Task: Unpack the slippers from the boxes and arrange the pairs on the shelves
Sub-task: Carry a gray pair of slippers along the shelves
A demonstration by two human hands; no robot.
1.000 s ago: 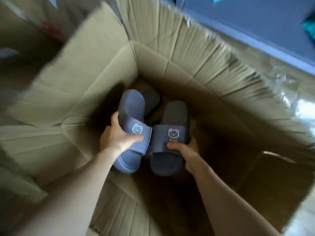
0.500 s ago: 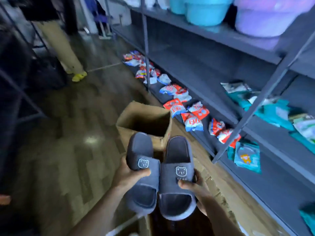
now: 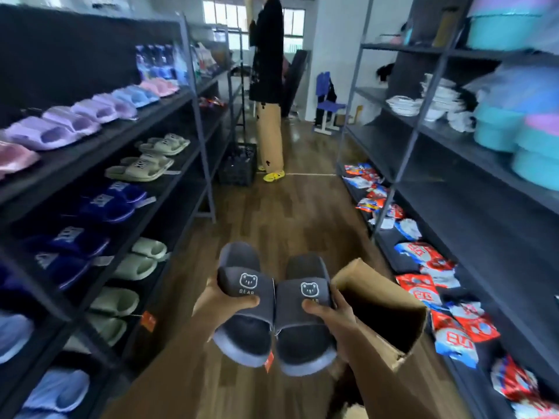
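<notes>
Slippers [image 3: 242, 282] now left of box [image 3: 360, 279]

"BEAR" under bear logo on L slipper [image 3: 239, 282] strap; R slipper [image 3: 305, 334]: text mostly covered.

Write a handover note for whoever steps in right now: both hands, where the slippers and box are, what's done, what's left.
Hands: left hand grips one grey bear slipper; right hand grips its mate, side by side over the floor.
Open box stands by the right arm; contents hidden.
Done: this pair is out of the box.
Left: set it on the slipper shelves at left.
</notes>
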